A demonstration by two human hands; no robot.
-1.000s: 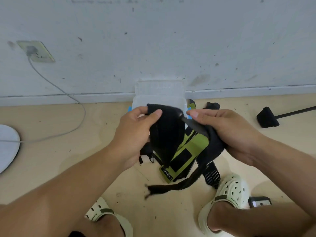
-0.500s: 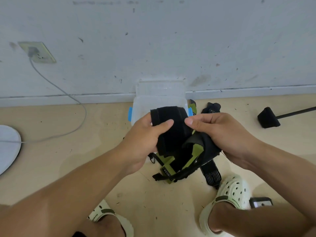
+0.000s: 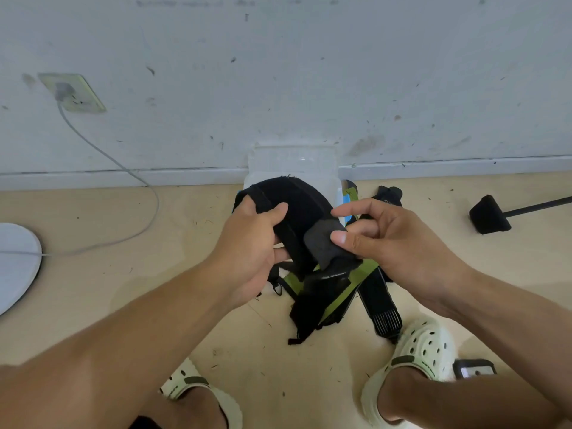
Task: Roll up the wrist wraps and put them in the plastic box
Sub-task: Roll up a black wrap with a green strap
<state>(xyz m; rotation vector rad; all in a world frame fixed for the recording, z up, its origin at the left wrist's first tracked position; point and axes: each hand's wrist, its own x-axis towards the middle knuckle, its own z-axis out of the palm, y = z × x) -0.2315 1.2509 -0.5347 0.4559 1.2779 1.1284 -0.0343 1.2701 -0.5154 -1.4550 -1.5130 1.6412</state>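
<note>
We see both hands holding a black wrist wrap (image 3: 297,212) up at the centre of the frame, in front of the clear plastic box (image 3: 292,164) that stands on the floor against the wall. The left hand (image 3: 250,252) grips the wrap's left end, thumb on the front and the other fingers curled behind the fabric. The right hand (image 3: 393,243) pinches the grey end of the wrap (image 3: 322,243) between thumb and curled fingers, with the forefinger stretched out above it. The wrap arches between the two hands, and its upper edge covers part of the box.

Below the hands, a black and green wrap (image 3: 322,292) lies in a loose heap on the floor (image 3: 93,289). Another black piece (image 3: 388,193) lies just right of the box. At the upper left a grey cable (image 3: 123,168) runs from a wall socket (image 3: 72,92) down to a white round object (image 3: 15,264) at the left edge. Pale clogs (image 3: 421,348) show at the bottom.
</note>
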